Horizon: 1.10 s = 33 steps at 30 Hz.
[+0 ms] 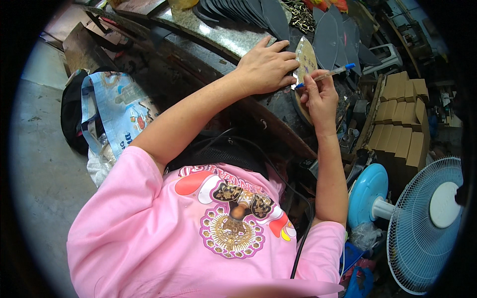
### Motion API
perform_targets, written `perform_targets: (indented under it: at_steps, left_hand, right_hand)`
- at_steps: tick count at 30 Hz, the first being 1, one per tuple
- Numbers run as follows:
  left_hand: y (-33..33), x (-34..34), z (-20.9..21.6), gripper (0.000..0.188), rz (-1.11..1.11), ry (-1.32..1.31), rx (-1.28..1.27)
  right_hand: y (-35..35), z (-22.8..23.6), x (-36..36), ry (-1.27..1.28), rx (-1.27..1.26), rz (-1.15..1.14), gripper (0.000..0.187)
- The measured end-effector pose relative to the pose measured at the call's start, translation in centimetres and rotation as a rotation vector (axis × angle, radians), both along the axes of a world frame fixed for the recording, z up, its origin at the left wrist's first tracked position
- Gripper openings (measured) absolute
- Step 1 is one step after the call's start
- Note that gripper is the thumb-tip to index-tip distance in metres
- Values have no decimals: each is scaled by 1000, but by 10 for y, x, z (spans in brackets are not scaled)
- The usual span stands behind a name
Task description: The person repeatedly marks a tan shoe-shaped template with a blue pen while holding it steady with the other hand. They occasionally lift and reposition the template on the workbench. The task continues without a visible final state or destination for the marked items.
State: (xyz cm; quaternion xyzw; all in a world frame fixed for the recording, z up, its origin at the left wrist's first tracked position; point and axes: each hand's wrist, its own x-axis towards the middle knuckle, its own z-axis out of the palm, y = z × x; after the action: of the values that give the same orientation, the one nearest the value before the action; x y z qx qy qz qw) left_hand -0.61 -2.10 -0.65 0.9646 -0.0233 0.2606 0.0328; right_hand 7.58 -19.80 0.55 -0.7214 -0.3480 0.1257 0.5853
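A long brown sole-shaped piece (pixel 306 57) with white patches along its left edge lies on the dark work surface in front of me. My left hand (pixel 268 67) rests flat with its fingers stretched out, the fingertips against that left edge. In my right hand (pixel 320 97) is a clear-barrelled pen (pixel 335 72) with blue ends, pinched between thumb and fingers. The pen slants, its lower end at the piece's edge close to my left fingers. My right hand covers part of the brown piece.
Grey sole-shaped sheets (pixel 248 12) fan out at the back, with more grey sheets (pixel 329 42) to their right. Between them sits a pile of metal chain-like bits (pixel 301 16). Stacked cardboard boxes (pixel 397 124) and a blue fan (pixel 422 218) stand right; a blue bag (pixel 117 107) is left.
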Motion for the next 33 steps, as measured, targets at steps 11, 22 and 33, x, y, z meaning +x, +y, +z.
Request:
perform_targets:
  at_steps: [11, 22, 33]
  left_hand:
    - [-1, -4, 8, 57, -3, 57, -21]
    - [0, -3, 8, 70, -2, 43, -131]
    - [0, -1, 8, 75, 32, 52, -115]
  right_hand:
    - [5, 6, 11, 257, 117, -14, 8]
    - [10, 5, 14, -44, -11, 41, 9]
    - [15, 17, 14, -204, -189, 63, 9]
